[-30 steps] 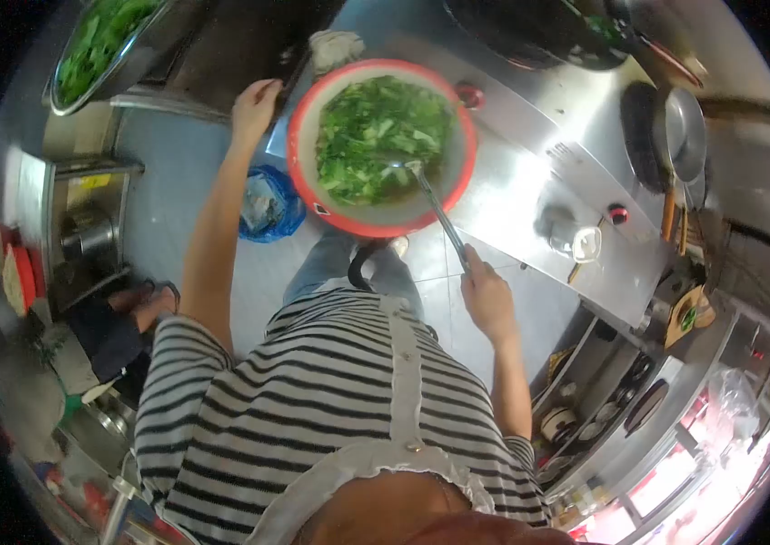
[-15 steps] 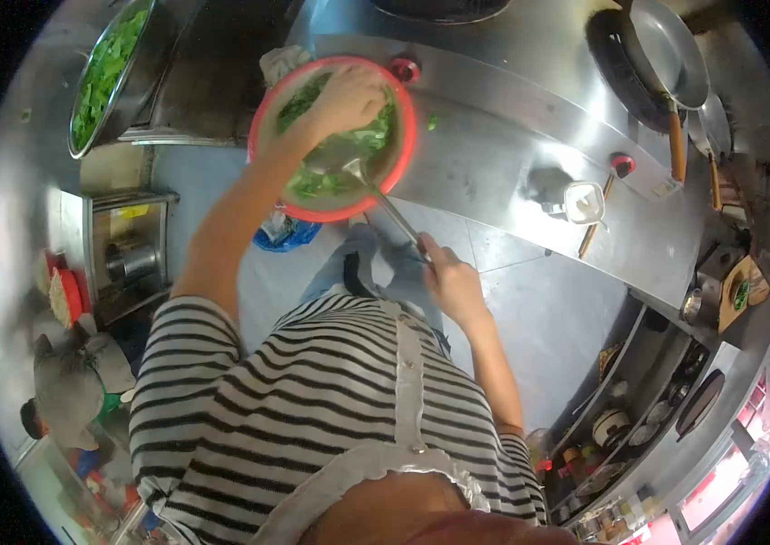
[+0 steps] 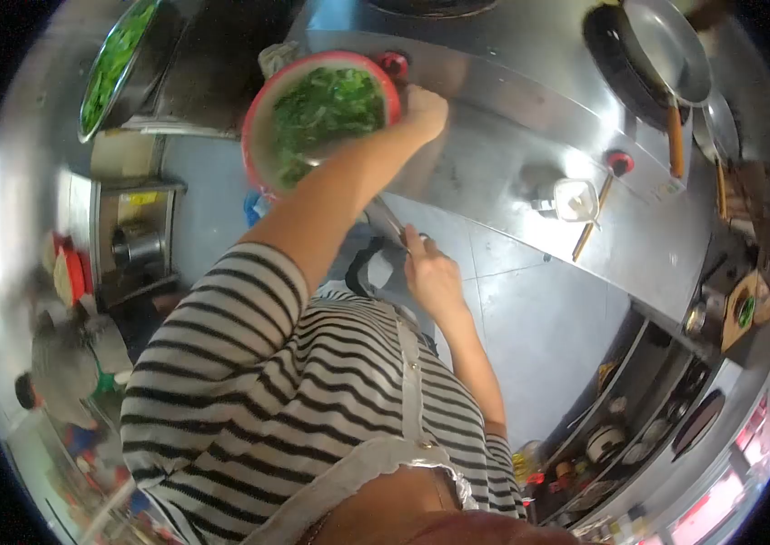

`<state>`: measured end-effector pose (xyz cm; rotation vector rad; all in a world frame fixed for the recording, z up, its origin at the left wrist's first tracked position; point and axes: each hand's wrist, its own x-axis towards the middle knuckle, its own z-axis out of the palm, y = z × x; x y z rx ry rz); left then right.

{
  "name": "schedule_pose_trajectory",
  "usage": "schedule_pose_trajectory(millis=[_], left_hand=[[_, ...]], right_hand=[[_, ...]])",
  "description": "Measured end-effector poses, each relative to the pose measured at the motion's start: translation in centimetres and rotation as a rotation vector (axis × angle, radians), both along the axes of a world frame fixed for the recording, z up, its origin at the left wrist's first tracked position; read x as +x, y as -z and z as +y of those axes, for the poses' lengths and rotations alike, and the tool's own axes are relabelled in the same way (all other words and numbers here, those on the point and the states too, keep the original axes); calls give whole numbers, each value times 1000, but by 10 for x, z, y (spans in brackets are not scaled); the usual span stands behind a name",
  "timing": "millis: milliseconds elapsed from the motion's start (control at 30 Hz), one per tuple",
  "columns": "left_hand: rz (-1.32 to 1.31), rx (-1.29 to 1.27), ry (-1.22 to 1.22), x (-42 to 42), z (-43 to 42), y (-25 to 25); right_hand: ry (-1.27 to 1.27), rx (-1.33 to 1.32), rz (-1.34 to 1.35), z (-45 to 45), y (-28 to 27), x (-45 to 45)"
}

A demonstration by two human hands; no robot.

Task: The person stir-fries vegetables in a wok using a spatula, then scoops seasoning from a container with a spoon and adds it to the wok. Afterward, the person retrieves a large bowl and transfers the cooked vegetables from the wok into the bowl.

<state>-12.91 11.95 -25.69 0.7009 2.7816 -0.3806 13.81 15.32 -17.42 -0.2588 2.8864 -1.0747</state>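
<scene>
A red-rimmed basin [image 3: 252,136] holds chopped leafy greens [image 3: 326,109] in cloudy liquid. My left arm crosses over the basin's near right part. My left hand [image 3: 426,116] is at the basin's right side, low over the steel counter and close to the rim; its fingers are turned away and mostly hidden. Below the basin, my right hand [image 3: 435,277] is closed around the handle of a metal ladle [image 3: 387,221]. The ladle slants up toward the basin, and my left forearm covers most of its head.
A steel counter [image 3: 485,154] runs along the front, bearing a white square container [image 3: 576,200] and a thin stick [image 3: 592,222]. Wooden-handled pans [image 3: 671,54] lie at the upper right. A bowl of greens [image 3: 117,64] stands at the upper left. Another person [image 3: 76,363] is at the left.
My left hand has moved out of the greens, rightward past the rim to the counter, where a stray green piece lay. My right hand and the ladle handle have shifted slightly up and left.
</scene>
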Motion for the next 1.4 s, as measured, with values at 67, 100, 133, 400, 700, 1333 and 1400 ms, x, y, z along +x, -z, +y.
schedule_pose_trajectory(millis=[67,100,133,400,700,1333,1400], left_hand=[[18,13,-37,5,1,4],[26,24,-57,6,2,3],[14,62,-77,6,2,6],[77,598,-133,10,-101,-156],[68,811,-896,116,-320,-78],[-396,1895,-1144,146,-333,-8],[-413,1915,-1159,148,-331,-7]], right_hand=[[43,0,-69,3,-3,3],[12,6,-58,4,-3,3],[32,6,-50,5,-3,3],[14,-166,-30,21,-14,-33],[-78,45,-258,7,-24,-52],[4,-100,-359,-98,-39,-19],[-39,-153,-301,-109,-25,-36]])
